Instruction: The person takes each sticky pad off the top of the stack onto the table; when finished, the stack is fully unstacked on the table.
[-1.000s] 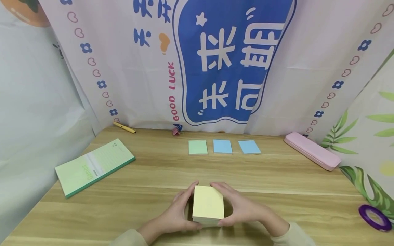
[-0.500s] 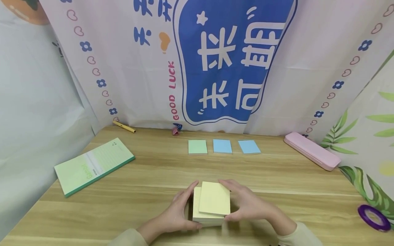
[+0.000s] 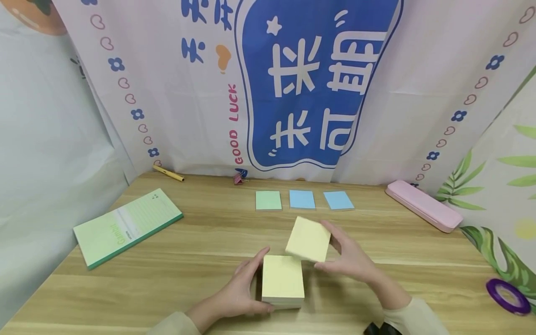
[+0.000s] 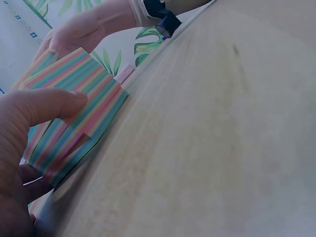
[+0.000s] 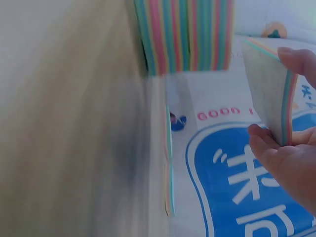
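In the head view a stack of sticky note pads (image 3: 282,279), yellow on top, stands on the wooden table near its front. My left hand (image 3: 236,291) grips it from the left, thumb at the near side and fingers round the far corner. Striped coloured page edges show on the stack (image 4: 81,118) in the left wrist view. Up and right of the stack, my right hand (image 3: 353,258) pinches one yellow sticky note pad (image 3: 309,239) between thumb and fingers, tilted and off the table. The right wrist view shows the pale underside of that pad (image 5: 269,89).
Along the back lie a green pad (image 3: 268,200) and two blue ones, with a binder clip (image 3: 240,177) and a yellow pen (image 3: 168,173) to their left. A green notebook (image 3: 130,228) is at left; a pink case (image 3: 424,205) and purple tape roll (image 3: 508,297) at right.
My right hand has slid the top pad off the stack to the right, then lifted it away toward the back. The left hand stays round the stack.
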Demonstrator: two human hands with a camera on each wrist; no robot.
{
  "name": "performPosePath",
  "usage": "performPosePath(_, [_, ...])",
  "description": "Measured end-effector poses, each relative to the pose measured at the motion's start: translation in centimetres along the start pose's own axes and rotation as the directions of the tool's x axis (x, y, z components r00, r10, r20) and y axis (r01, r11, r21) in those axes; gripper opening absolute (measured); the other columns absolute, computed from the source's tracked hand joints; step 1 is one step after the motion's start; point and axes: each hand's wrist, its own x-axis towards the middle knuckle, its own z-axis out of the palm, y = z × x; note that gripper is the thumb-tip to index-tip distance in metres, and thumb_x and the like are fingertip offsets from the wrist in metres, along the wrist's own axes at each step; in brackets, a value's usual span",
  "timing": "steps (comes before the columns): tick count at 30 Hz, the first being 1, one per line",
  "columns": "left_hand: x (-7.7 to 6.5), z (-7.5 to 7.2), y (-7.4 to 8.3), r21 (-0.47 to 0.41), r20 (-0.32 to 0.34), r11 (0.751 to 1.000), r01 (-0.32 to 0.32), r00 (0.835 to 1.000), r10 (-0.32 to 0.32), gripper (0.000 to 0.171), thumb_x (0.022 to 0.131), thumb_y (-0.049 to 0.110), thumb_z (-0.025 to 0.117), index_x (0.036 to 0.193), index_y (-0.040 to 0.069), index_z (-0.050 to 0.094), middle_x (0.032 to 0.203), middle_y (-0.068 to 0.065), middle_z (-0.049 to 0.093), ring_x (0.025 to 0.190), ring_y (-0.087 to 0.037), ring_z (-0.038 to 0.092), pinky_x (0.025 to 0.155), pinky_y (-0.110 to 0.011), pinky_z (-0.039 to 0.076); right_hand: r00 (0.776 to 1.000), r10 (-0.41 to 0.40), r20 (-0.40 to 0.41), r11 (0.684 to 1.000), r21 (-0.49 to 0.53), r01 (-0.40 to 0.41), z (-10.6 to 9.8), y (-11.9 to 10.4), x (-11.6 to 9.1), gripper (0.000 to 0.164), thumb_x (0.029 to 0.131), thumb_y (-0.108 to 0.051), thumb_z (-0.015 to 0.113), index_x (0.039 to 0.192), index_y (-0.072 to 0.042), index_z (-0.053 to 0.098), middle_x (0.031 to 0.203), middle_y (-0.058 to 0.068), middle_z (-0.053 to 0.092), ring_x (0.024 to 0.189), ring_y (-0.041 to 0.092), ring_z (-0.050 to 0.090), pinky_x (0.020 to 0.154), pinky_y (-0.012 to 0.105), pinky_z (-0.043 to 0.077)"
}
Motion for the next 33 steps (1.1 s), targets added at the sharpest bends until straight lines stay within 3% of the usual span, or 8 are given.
performPosePath(5, [-0.1, -0.1, 0.0, -0.008, 0.002, 1.000, -0.005, 1.000, 0.005, 0.106, 0.059, 0.043, 0.074, 0.139, 0.023, 0.008, 0.130, -0.007, 0.034, 0.119, -0.035, 0.015, 0.088, -0.063, 0.012, 0.989, 0.026, -0.148, 0.999, 0.050, -0.018, -2.6, 0.2, 1.3, 0.090, 0.065, 0.000, 0.072, 0.134, 0.004, 0.016, 0.127, 0.024, 0.029, 0.111, 0.035, 0.036, 0.091, 0.030, 0.032])
performPosePath(9, [-0.1, -0.2, 0.0, -0.009, 0.000, 1.000, -0.008, 1.000, 0.008, 0.105, 0.059, 0.043, 0.074, 0.139, 0.025, 0.007, 0.130, -0.007, 0.034, 0.119, -0.034, 0.016, 0.089, -0.062, 0.011, 0.958, 0.046, -0.283, 0.998, 0.062, -0.030, -4.6, 0.7, 2.5, 0.085, 0.067, 0.005, 0.069, 0.133, 0.006, 0.016, 0.125, 0.024, 0.032, 0.109, 0.036, 0.036, 0.088, 0.024, 0.035])
performPosePath(14, [-0.1, -0.3, 0.0, -0.002, -0.002, 1.000, -0.012, 1.000, 0.012, 0.106, 0.059, 0.043, 0.075, 0.139, 0.022, 0.008, 0.128, -0.006, 0.036, 0.118, -0.031, 0.020, 0.091, -0.060, 0.009, 0.890, 0.107, -0.443, 0.994, 0.038, -0.100, -6.8, 2.6, 3.8, 0.083, 0.070, -0.005, 0.069, 0.134, 0.003, 0.017, 0.127, 0.023, 0.030, 0.110, 0.037, 0.036, 0.081, 0.020, 0.040])
performPosePath(18, [-0.1, -0.4, -0.1, -0.005, 0.003, 1.000, -0.024, 1.000, 0.024, 0.107, 0.060, 0.044, 0.074, 0.139, 0.019, 0.007, 0.128, -0.006, 0.036, 0.118, -0.030, 0.021, 0.092, -0.059, 0.005, 0.834, 0.173, -0.524, 0.980, 0.010, -0.197, -8.5, 4.6, 4.8, 0.083, 0.073, -0.018, 0.069, 0.135, 0.000, 0.018, 0.126, 0.021, 0.030, 0.110, 0.035, 0.035, 0.086, 0.032, 0.038])
performPosePath(22, [0.0, -0.3, -0.2, -0.012, 0.003, 0.999, -0.030, 1.000, 0.030, 0.106, 0.060, 0.043, 0.074, 0.139, 0.021, 0.006, 0.130, -0.007, 0.035, 0.119, -0.030, 0.022, 0.092, -0.059, 0.004, 0.771, 0.208, -0.602, 0.972, 0.042, -0.230, -9.9, 6.7, 5.7, 0.077, 0.073, -0.021, 0.069, 0.132, 0.001, 0.025, 0.122, 0.020, 0.036, 0.109, 0.031, 0.036, 0.089, 0.036, 0.034])
performPosePath(28, [-0.1, -0.1, -0.3, 0.000, -0.004, 1.000, -0.021, 1.000, 0.021, 0.107, 0.058, 0.044, 0.075, 0.139, 0.027, 0.006, 0.125, -0.001, 0.038, 0.117, -0.029, 0.022, 0.091, -0.059, 0.010, 0.676, 0.326, -0.661, 0.931, 0.099, -0.352, -11.5, 9.1, 6.1, 0.078, 0.074, -0.025, 0.067, 0.132, 0.004, 0.023, 0.125, 0.020, 0.034, 0.113, 0.030, 0.032, 0.096, 0.037, 0.024])
performPosePath(33, [-0.2, 0.0, -0.2, 0.005, -0.005, 1.000, -0.018, 1.000, 0.018, 0.107, 0.058, 0.043, 0.075, 0.139, 0.026, 0.007, 0.124, -0.002, 0.038, 0.116, -0.030, 0.022, 0.088, -0.061, 0.014, 0.610, 0.403, -0.682, 0.892, 0.145, -0.428, -12.2, 11.4, 6.0, 0.077, 0.074, -0.028, 0.066, 0.132, 0.002, 0.024, 0.124, 0.018, 0.035, 0.110, 0.028, 0.033, 0.094, 0.037, 0.026])
